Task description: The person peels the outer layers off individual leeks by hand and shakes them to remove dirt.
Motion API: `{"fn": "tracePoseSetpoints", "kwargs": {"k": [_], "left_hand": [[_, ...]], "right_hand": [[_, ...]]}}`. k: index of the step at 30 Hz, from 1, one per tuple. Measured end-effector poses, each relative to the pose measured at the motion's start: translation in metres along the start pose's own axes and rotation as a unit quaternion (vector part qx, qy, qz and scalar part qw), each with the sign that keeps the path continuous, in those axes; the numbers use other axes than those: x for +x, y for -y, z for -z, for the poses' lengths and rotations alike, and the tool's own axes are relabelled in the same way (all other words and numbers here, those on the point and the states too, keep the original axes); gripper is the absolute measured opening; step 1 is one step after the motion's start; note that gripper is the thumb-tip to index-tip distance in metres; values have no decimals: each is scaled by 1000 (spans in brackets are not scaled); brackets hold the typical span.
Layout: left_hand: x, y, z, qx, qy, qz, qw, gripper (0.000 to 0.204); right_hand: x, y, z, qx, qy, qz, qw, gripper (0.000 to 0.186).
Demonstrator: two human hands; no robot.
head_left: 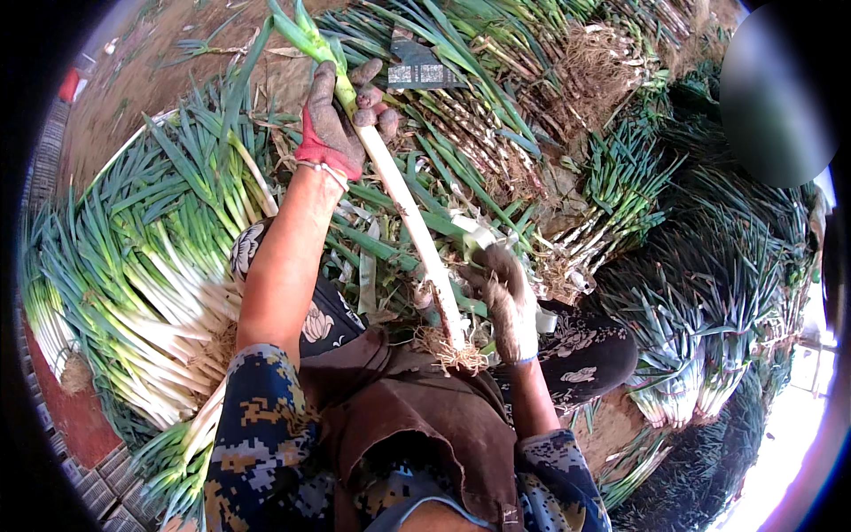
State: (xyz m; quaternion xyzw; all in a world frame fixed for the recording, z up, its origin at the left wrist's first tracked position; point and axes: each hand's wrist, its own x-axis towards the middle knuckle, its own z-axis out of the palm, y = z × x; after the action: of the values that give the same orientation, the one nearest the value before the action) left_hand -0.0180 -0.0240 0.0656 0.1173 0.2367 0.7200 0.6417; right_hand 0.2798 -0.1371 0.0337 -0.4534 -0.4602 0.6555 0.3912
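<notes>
A long green onion (406,208) slants across the middle, green leaves up, white shank down, and a tuft of roots at its lower end above my lap. My left hand (341,111), in a soiled red-and-grey glove, is closed around its upper shank. Just right of the lower shank is my right hand (503,288), in a dirty whitish glove, fingers curled and somewhat blurred. A pale stripped outer leaf (479,232) comes out at its fingers, and it looks gripped there. Beneath both hands lies a litter of loose leaves and peelings (377,248).
To the left is a large pile of cleaned onions (168,293) with white shanks. Unpeeled onions with dry roots (603,66) lie at the far right. Tied bundles (678,381) and a dark green heap (736,230) stand on the right. A brown apron (408,417) covers my lap.
</notes>
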Motion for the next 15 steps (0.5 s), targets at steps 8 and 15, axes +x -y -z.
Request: {"fn": "tracePoseSetpoints", "kwargs": {"k": [8,15], "left_hand": [[14,9,6,-45,-33,43,998,51],[43,-40,8,24,-97,8,995,47]], "right_hand": [[42,16,-74,303,294,-151,894,55],[-9,4,-26,-4,225,-128,966,59]]}}
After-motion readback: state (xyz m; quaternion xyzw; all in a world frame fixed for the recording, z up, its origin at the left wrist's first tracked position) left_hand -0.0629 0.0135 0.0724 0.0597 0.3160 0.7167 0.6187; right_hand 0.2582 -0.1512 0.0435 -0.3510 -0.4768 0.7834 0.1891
